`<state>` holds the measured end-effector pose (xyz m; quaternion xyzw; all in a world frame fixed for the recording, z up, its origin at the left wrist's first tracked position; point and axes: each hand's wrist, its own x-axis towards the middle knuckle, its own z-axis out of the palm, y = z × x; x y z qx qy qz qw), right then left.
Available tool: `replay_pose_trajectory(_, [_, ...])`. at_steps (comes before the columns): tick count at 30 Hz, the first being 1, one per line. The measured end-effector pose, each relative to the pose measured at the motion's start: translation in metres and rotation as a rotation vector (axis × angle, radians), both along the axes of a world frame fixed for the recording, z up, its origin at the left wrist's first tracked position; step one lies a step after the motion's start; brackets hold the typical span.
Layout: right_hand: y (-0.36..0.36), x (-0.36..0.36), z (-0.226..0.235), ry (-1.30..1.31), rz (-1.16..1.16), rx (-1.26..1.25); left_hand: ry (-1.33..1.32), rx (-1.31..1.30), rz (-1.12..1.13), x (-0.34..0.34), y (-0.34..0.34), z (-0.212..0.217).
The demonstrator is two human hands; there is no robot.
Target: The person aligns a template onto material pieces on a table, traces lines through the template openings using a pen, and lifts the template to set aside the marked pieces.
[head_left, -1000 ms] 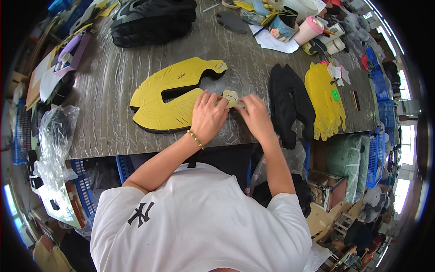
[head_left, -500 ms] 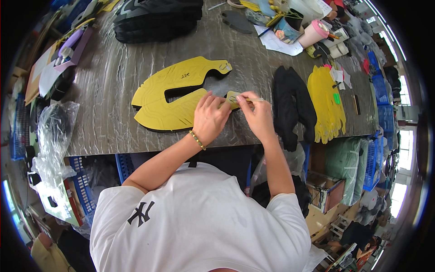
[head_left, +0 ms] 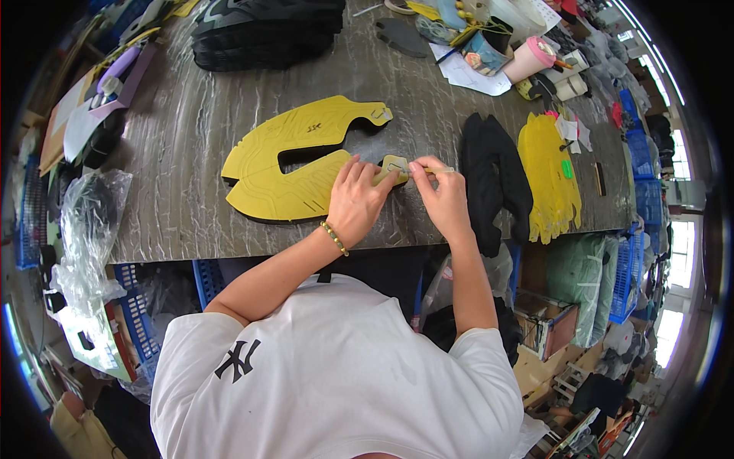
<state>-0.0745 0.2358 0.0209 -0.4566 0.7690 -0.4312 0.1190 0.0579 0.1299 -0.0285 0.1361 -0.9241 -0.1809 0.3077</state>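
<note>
A large yellow cut-out pattern piece (head_left: pixel 287 164), shaped like an open shoe upper, lies flat on the dark marbled table (head_left: pixel 176 138). My left hand (head_left: pixel 358 200) presses down on its right-hand tab, fingers spread over the yellow edge. My right hand (head_left: pixel 442 195) sits just to the right and pinches a thin pen-like tool (head_left: pixel 428 170) whose tip meets the tab's end. Both forearms come up from the table's near edge.
A black fabric stack (head_left: pixel 489 180) and a stack of yellow cut pieces (head_left: pixel 549 180) lie to the right. Dark shoe parts (head_left: pixel 264 34) sit at the back, a pink cup (head_left: pixel 529 61) and papers at back right. Blue crates (head_left: pixel 145 306) and plastic bags (head_left: pixel 88 229) stand left below the table.
Both hands stay on the tab of the yellow piece; the right hand has shifted slightly with the tool along the tab's edge. The piece itself has barely moved.
</note>
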Motion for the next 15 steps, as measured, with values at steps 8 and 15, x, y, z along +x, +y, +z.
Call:
replay_pose_trajectory(8, [-0.0090, 0.0002, -0.0048, -0.011, 0.014, -0.012, -0.040, -0.064, -0.001, -0.0028, 0.0016, -0.0033])
replay_pose_trajectory(15, [-0.0061, -0.0051, -0.0030, -0.069, -0.017, 0.032, -0.080, -0.064, 0.011, -0.0008, 0.0023, -0.0019])
